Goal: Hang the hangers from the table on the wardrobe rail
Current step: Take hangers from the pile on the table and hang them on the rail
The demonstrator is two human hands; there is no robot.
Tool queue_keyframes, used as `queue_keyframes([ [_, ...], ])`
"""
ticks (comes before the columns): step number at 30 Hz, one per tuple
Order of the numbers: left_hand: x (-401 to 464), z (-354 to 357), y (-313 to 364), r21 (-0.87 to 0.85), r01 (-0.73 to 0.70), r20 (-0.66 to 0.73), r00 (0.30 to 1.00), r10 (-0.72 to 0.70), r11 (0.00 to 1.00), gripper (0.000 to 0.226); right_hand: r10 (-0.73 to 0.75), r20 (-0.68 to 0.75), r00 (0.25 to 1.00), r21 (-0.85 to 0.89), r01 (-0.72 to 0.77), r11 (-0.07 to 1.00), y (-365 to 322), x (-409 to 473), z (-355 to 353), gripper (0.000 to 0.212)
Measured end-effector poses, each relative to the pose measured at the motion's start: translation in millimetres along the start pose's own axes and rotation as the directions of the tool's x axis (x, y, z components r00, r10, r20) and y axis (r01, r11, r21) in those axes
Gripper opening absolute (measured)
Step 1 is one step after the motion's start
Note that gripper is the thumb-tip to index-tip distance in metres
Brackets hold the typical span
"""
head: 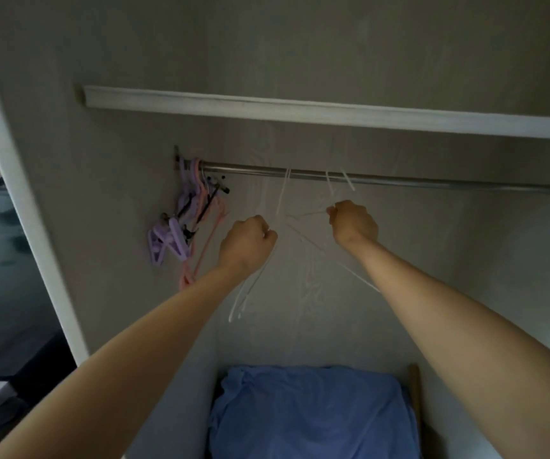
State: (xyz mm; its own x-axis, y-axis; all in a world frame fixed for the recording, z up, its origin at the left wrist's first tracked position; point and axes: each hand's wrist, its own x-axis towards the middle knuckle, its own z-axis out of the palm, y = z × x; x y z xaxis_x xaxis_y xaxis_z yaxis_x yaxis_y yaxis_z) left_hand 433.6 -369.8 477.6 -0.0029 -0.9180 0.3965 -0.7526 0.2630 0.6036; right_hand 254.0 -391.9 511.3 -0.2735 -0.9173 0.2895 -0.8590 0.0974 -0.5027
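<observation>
At the bottom of the wardrobe, nearest the camera, a blue cloth (313, 412) is seen bundled on the floor of the compartment. Above it, both forearms are raised toward the rail. The left hand (246, 244) is curled into a fist around a pale hanger (250, 286), whose thin arms trail down and to the left below the wrist; its upper stem runs up from the knuckles toward the rail. The right hand (355, 221) is likewise closed, its fingertips pinched on a second white hanger (340, 190) just under its hook. How many thin white hangers are held cannot be told, since they blur against the pale back wall.

Farther back, the metal rail (399, 180) is seen running left to right across the wardrobe. The white hooks are seen crossing it directly above the two hands, so the hangers seem to be at or over the rail already; whether they rest fully on it cannot be told. The rail's long axis lies crosswise to the hooks, and the right hand is the nearer to it. At the rail's left end, a cluster of purple and pink hangers (187, 226) is hung against the side wall. A white shelf edge (300, 107) is fixed above.
</observation>
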Motion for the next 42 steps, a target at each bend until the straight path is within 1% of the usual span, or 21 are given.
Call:
queue_keyframes([
  [4,-2.1,-2.4,0.3,-0.011,0.029,-0.052,0.998,-0.03,1.0,0.023,0.02,0.007,1.0,0.015,-0.021,1.0,-4.7,-0.4,-6.7,0.04],
  [7,0.7,-8.4,1.9,0.032,0.052,-0.111,0.993,-0.048,0.998,0.025,0.009,0.013,1.0,0.026,-0.009,1.0,-7.3,-3.9,-9.5,0.04],
  [10,12.3,-10.3,6.1,0.089,0.089,-0.11,0.991,-0.079,0.992,0.029,-0.002,0.017,1.0,0.026,0.001,1.0,-8.8,-7.1,-9.2,0.04],
  [12,21.4,-8.2,5.1,0.175,0.133,-0.029,0.991,-0.13,0.976,0.033,-0.006,0.013,1.0,0.026,0.006,1.0,-9.6,-6.7,-9.3,0.038],
  [14,27.1,-4.5,-1.6,0.208,0.16,0.096,0.978,-0.183,0.965,0.032,-0.007,0.007,1.0,0.011,0.007,1.0,-9.2,-5.2,-9.7,0.038],
  [17,27.7,0.5,-6.7,0.096,0.242,0.269,0.928,-0.259,0.965,0.026,-0.039,0.001,0.999,-0.044,0.039,0.998,-8.8,-3.5,-10.9,0.04],
  [18,27.3,0.6,-4.2,0.107,0.261,0.29,0.915,-0.281,0.959,0.029,-0.058,-0.004,0.998,-0.072,0.058,0.996,-8.5,-2.5,-10.6,0.041],
  [19,28.2,-0.4,0.6,0.176,0.245,0.269,0.92,-0.286,0.954,0.034,-0.078,-0.01,0.997,-0.104,0.077,0.992,-8.4,-1.4,-10.5,0.042],
  [20,30.6,-1.5,5.9,0.273,0.198,0.194,0.947,-0.255,0.942,0.039,-0.096,-0.016,0.995,-0.134,0.093,0.987,-8.1,0.7,-9.9,0.043],
  [22,40.0,-5.9,16.0,0.368,0.068,-0.035,0.998,-0.06,0.927,0.045,-0.132,-0.033,0.991,-0.173,0.124,0.977,-7.1,5.8,-9.2,0.044],
  [23,47.1,-8.6,20.3,0.381,-0.022,-0.113,0.991,0.07,0.924,0.048,-0.148,-0.039,0.988,-0.183,0.139,0.973,-6.5,8.2,-9.7,0.045],
  [24,55.7,-10.6,23.6,0.402,-0.123,-0.134,0.972,0.191,0.907,0.053,-0.165,-0.047,0.985,-0.194,0.153,0.969,-5.7,11.1,-10.5,0.047],
  [25,64.8,-12.0,25.7,0.435,-0.209,-0.101,0.955,0.278,0.876,0.057,-0.182,-0.055,0.982,-0.218,0.166,0.962,-5.1,13.5,-12.2,0.049],
  [26,72.3,-12.4,27.2,0.479,-0.263,-0.045,0.945,0.323,0.837,0.06,-0.201,-0.06,0.978,-0.258,0.18,0.949,-4.4,15.9,-13.8,0.052],
  [28,84.2,-10.2,25.3,0.58,-0.286,0.043,0.946,0.321,0.763,0.064,-0.249,-0.046,0.967,-0.341,0.219,0.914,-3.5,19.9,-17.9,0.053],
  [31,88.8,-7.5,14.4,0.612,-0.257,0.056,0.958,0.283,0.748,0.067,-0.305,0.013,0.952,-0.346,0.291,0.892,-1.1,23.3,-22.3,0.048],
  [33,87.2,-7.7,7.6,0.606,-0.223,0.01,0.962,0.273,0.764,0.067,-0.306,0.01,0.952,-0.284,0.296,0.912,2.5,22.3,-25.6,0.042],
  [36,84.4,-15.3,2.4,0.587,-0.119,-0.063,0.98,0.191,0.801,0.065,-0.227,0.026,0.973,-0.134,0.229,0.964,7.1,21.4,-27.7,0.031],
  [38,84.7,-19.8,1.5,0.574,-0.055,-0.083,0.989,0.124,0.817,0.062,-0.185,0.064,0.981,-0.066,0.189,0.98,9.6,23.0,-28.0,0.032],
  [40,84.8,-19.8,4.4,0.583,-0.001,-0.1,0.992,0.073,0.813,0.059,-0.198,0.113,0.974,-0.003,0.2,0.98,10.8,24.4,-24.6,0.034],
  [42,86.3,-15.9,10.8,0.594,0.043,-0.119,0.992,0.034,0.804,0.056,-0.234,0.148,0.961,0.015,0.234,0.972,9.1,25.0,-19.8,0.036],
])
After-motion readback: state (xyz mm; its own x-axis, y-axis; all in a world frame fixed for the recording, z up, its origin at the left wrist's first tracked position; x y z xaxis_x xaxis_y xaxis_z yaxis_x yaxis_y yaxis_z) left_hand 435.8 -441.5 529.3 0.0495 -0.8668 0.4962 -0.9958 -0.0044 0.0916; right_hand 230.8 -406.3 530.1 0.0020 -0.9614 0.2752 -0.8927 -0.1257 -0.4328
